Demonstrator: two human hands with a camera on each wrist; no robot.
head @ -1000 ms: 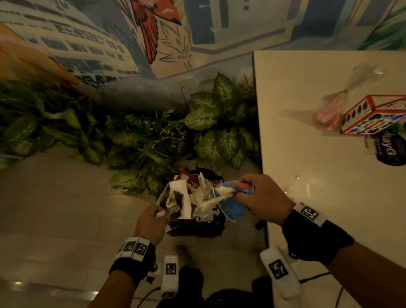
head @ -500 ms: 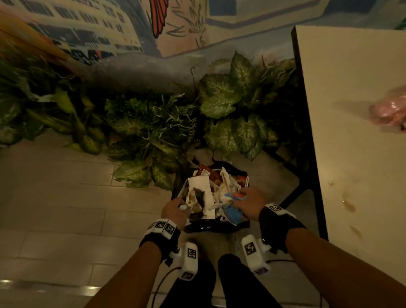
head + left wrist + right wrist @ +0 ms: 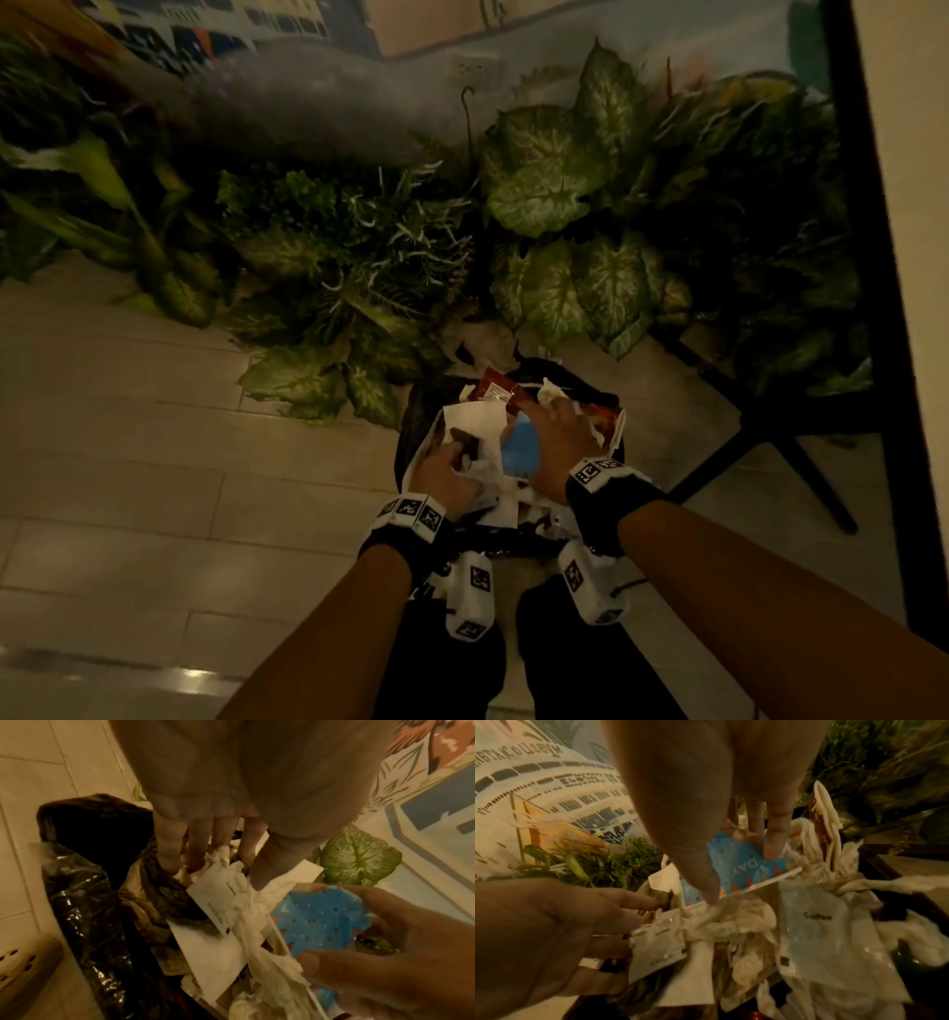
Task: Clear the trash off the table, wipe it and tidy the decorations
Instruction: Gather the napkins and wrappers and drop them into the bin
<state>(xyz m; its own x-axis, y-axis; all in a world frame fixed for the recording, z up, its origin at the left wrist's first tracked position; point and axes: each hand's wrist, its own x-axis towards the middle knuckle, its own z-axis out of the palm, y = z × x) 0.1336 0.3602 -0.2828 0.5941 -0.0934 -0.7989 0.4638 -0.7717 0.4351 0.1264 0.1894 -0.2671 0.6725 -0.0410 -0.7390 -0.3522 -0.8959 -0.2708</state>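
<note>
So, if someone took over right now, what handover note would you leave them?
Left hand: fingers straight, pressing crumpled white paper trash into the black-lined bin.
Right hand: fingers straight, pressing a blue patterned paper piece onto the same pile.
Done: this load of trash is at the bin, heaped above the rim.
Left: push it down, then clear any remaining trash, wipe the table, tidy the decorations, which are out of view.
</note>
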